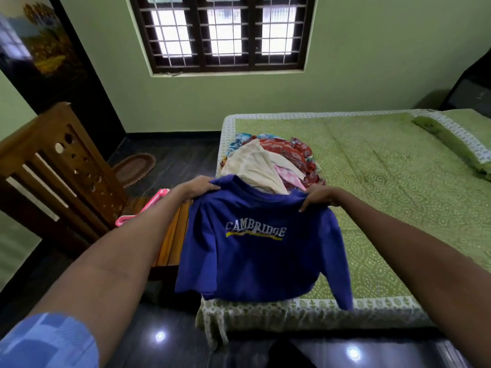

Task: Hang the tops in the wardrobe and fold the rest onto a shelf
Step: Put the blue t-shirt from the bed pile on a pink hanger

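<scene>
Cotton-looking blue T-shirt (pixel 255 251), printed "CAMBRIDGE" in white over a yellow stripe, hangs from both shoulders: left hand (pixel 198 187) and right hand (pixel 320 198) each pinch a shoulder seam. Below the grip its hem drapes on the green patterned bed (pixel 385 181); beyond the grip lies a crumpled clothes pile (pixel 273 160).

Blue CAMBRIDGE top (pixel 260 251) hangs spread, its hem on bed corner (pixel 372 301).
</scene>
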`<state>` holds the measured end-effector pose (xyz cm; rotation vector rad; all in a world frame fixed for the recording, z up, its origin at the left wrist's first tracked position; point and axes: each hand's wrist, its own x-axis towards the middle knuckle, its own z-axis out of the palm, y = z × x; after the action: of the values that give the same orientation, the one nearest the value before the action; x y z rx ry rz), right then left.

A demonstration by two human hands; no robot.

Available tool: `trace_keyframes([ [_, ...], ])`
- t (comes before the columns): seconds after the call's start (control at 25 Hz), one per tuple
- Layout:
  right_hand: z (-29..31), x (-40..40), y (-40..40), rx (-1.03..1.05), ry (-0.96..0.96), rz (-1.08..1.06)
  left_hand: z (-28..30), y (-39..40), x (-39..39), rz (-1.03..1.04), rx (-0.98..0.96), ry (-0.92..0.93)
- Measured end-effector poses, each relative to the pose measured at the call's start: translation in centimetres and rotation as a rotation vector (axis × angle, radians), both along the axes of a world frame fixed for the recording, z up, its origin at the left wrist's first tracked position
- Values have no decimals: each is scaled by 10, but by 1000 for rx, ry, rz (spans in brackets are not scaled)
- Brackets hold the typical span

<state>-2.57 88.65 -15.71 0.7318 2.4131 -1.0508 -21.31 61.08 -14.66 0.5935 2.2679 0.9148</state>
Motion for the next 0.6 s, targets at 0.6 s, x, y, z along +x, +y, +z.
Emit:
trace_keyframes([
  [0.6, -209, -164, 80, 240, 69, -241, -238, 84, -96, 471, -64, -117],
])
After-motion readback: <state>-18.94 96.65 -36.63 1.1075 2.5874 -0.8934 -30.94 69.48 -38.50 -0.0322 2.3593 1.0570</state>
